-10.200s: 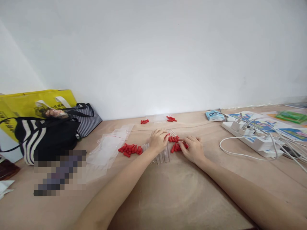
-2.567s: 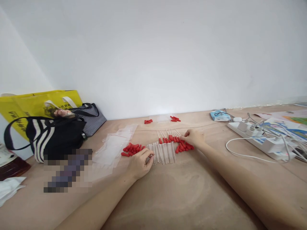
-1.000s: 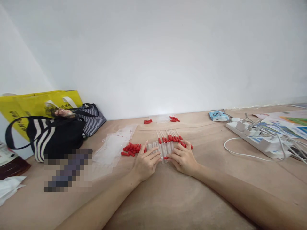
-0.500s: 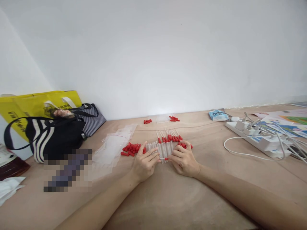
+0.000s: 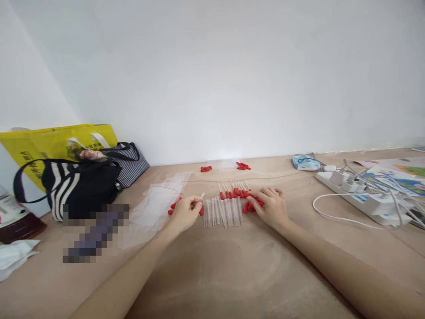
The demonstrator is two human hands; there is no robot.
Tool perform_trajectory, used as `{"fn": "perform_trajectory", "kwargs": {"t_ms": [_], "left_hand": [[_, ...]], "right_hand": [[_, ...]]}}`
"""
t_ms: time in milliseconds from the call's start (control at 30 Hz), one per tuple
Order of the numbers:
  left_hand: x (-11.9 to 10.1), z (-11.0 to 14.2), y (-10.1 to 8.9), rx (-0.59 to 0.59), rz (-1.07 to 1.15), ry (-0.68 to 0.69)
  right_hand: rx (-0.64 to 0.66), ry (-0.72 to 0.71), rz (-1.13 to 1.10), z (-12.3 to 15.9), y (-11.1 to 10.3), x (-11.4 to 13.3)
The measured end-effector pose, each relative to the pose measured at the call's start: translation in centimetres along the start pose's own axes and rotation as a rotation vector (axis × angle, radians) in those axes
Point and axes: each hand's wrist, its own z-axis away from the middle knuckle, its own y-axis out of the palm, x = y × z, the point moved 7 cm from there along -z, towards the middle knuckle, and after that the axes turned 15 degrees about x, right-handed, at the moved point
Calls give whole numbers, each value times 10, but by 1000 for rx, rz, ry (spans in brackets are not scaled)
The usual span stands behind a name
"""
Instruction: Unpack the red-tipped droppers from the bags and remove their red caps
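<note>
My left hand (image 5: 187,210) is closed in a pinch on a clear glass dropper tube (image 5: 202,195), whose end sticks up past the fingertips. Beside it lies a row of clear dropper tubes (image 5: 222,212), side by side on the table. Red rubber bulbs (image 5: 173,205) show around the left hand, which partly hides that pile. My right hand (image 5: 270,206) has its fingertips on a red-bulbed dropper at the right end of the row of assembled droppers (image 5: 236,192), whose thin tips point away. More red bulbs (image 5: 254,204) lie under this hand, partly covered.
Clear plastic bags (image 5: 154,201) lie left of the bulbs. Farther left are a black bag (image 5: 89,190) and a yellow bag (image 5: 56,141). At the back are small groups of red bulbs (image 5: 243,165). A power strip (image 5: 352,192) with cables and a blue mask (image 5: 303,162) are right.
My hands have moved apart from the front of the tube row. The left went left and now pinches a tube; the right went right and away to the droppers and bulbs.
</note>
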Motion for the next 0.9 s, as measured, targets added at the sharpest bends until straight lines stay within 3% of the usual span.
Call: {"fn": "perform_trajectory", "kwargs": {"t_ms": [167,267,367,500,667,900], "left_hand": [[-6,-9,2,54,-274,-109],[-11,-15,8,65,-422,-126],[-13,-20,11,65,-468,-139],[-13,-21,14,58,-526,-149],[-11,-20,21,34,-578,-129],[-13,-18,22,6,-591,-97]], "right_hand": [[181,325,-130,-13,6,-40],[324,446,-227,-20,14,-50],[424,473,-234,-27,22,-47],[524,404,-161,-33,34,-32],[527,339,-86,-38,37,-21],[553,626,-119,-45,43,-67]]}}
